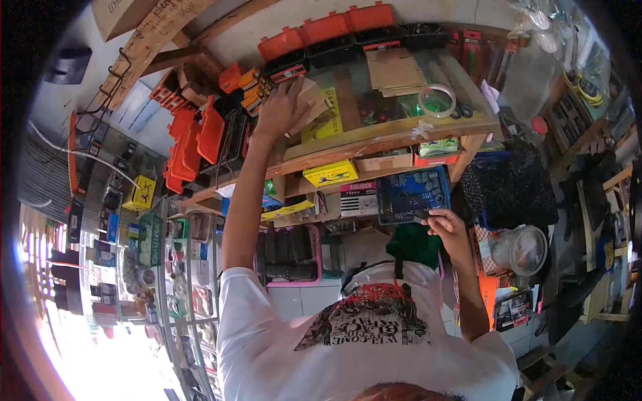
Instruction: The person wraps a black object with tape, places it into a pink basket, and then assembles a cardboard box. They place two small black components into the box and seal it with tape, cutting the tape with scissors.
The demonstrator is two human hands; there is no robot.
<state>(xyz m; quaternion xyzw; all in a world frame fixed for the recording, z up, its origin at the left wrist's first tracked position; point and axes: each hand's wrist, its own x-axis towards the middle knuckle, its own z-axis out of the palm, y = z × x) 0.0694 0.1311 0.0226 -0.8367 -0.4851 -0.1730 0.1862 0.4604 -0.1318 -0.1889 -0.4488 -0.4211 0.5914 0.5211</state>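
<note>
My left hand lies with its fingers spread on a piece of brown cardboard at the left part of the glass-topped wooden counter. Lower on the right, my right hand pinches a small dark object near the edge of a blue tray on the shelf under the counter. What the object is cannot be made out. A yellow package lies beside the cardboard under my left hand.
Open orange-lidded boxes line the counter's back. Cardboard sheets, a tape roll and scissors lie at its right. A pink-rimmed basket and a clear tub stand lower down.
</note>
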